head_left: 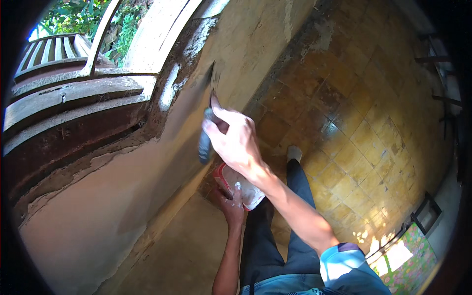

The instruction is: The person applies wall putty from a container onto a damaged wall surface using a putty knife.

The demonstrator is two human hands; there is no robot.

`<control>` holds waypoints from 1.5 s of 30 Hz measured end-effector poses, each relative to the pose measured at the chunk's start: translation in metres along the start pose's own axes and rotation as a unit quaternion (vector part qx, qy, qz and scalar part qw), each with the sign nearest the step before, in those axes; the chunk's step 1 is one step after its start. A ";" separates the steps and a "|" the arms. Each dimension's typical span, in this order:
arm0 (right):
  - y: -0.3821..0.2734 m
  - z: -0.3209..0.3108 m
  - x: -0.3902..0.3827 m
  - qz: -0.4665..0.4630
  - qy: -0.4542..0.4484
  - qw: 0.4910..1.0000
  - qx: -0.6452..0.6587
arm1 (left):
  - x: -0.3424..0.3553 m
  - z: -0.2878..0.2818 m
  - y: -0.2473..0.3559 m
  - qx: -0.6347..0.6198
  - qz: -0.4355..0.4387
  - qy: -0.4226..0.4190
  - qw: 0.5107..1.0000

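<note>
no legible words or numbers, pale marks on blue shirt, too small to read

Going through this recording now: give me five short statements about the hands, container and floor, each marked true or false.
1. The right hand grips a dark-handled tool. True.
2. The left hand is empty. False: it holds a red container.
3. White material shows inside the container. True.
4. The floor is carpeted. False: it is tiled.
5. The tool is inside the container. False: it is held up by the wall.
</note>
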State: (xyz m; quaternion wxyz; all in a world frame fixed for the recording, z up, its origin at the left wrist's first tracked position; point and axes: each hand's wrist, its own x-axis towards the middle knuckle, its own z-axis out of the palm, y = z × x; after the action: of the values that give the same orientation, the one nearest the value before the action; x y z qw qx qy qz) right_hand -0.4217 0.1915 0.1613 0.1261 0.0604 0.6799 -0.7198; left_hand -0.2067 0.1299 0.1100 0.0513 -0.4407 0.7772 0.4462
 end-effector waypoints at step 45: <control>0.086 -0.132 -0.148 -0.058 0.038 0.955 -0.290 | 0.075 0.062 0.119 -0.149 0.059 0.035 0.986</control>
State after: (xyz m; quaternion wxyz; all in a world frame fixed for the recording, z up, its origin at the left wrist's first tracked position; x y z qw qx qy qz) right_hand -0.2681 0.3338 0.1071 0.0701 0.0089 0.8660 -0.4950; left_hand -0.3583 0.1535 0.1143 -0.0687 -0.4117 0.7282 0.5436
